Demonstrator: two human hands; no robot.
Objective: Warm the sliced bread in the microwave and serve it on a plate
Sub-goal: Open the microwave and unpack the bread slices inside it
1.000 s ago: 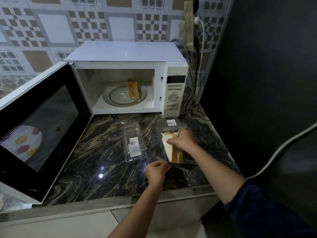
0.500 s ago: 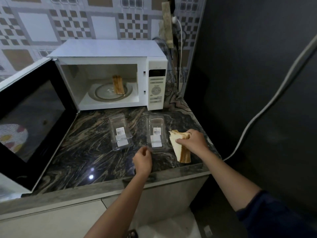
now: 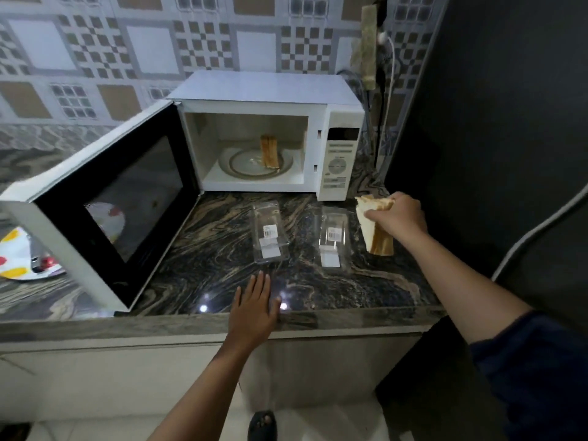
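Moved: since a second ago my right hand (image 3: 397,218) has lifted the bread slices (image 3: 377,232) out of the right clear tray (image 3: 332,237); my left hand (image 3: 254,303) has uncurled.
Right hand: fingers curled over the slices, holding them just right of that tray.
Left hand: fingers straight, holding nothing, flat on the tabletop (image 3: 222,249) just before the left clear tray (image 3: 269,232).
Microwave (image 3: 264,87): door (image 3: 111,211) open leftward; second bread stack (image 3: 269,151) on the turntable (image 3: 241,162).
Far left: spotted plate (image 3: 16,259).
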